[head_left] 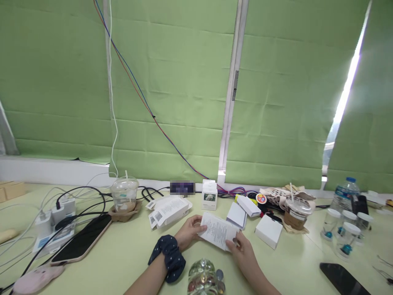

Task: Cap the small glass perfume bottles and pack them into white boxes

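Between my two hands is a white cardboard box (216, 229) with lines of small grey print on its upper face, held tilted above the table. My left hand (189, 232) grips its left end, thumb on top. At the right end, my right hand (245, 250) pinches the lower corner. Several flattened white cartons (170, 211) with barcodes lie beyond my left hand. A small upright white box (209, 196) with a flower picture stands behind. White boxes (236, 216) rest just past my right hand, and another white box (269, 230) is farther right.
A glass jar (202, 276) stands close in front of me. Phones lie left (84, 237) and right (342, 278). A power strip (55, 233) with tangled cables is at left. Plastic cups (124, 192), (297, 213) and several small clear jars (346, 243) stand around.
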Demonstrator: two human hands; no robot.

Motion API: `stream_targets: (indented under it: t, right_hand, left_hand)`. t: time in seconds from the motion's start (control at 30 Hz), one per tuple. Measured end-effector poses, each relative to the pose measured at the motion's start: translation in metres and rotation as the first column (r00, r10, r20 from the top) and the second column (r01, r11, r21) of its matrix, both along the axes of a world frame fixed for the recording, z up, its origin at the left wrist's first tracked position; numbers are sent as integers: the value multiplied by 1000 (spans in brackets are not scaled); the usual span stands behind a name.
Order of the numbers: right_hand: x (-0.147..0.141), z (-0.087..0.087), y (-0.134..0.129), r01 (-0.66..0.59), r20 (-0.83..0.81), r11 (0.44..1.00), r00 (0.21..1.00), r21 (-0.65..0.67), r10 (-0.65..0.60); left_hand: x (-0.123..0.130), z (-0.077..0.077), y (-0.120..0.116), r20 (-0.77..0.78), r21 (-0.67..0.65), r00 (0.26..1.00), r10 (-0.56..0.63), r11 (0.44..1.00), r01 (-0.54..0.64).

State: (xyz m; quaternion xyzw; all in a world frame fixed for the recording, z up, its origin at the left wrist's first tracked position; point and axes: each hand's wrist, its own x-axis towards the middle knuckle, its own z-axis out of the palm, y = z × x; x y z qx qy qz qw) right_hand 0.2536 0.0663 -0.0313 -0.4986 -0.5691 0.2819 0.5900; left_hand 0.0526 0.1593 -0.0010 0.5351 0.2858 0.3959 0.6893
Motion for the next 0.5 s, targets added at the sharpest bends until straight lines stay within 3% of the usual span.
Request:
stream_targets:
  t: [0.5]
  right_hand:
    - [4,16,-2,-5,-130,999,992,-34,1]
  left_hand:
    - [1,4,-8,43,-3,996,-75,997,75]
